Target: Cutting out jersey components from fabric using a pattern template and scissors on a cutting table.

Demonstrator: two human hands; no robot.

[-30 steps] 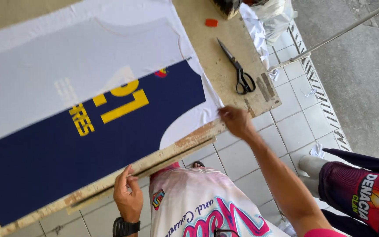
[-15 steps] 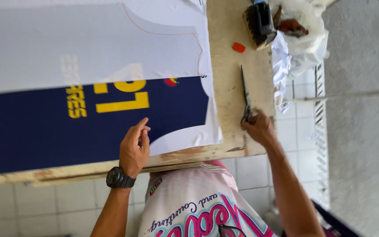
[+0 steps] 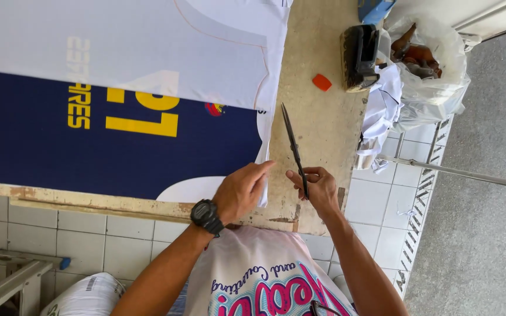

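Note:
A navy and white printed fabric sheet (image 3: 130, 88) with yellow lettering lies flat on a worn work table (image 3: 317, 134). My left hand (image 3: 242, 190), with a black wristwatch, rests on the fabric's white edge at the near right corner. My right hand (image 3: 317, 187) grips the handles of black scissors (image 3: 294, 146), whose closed blades point away from me over the bare table, just right of the fabric's edge.
A small orange object (image 3: 321, 82) lies on the table beyond the scissors. A dark tool (image 3: 358, 55) and a plastic bag with scraps (image 3: 428, 76) sit at the table's far right. White tiled floor and a metal rail (image 3: 458, 172) lie to the right.
My right hand has picked up the scissors from the table and brought them closer. My left hand has come up from below the table edge onto the fabric's corner.

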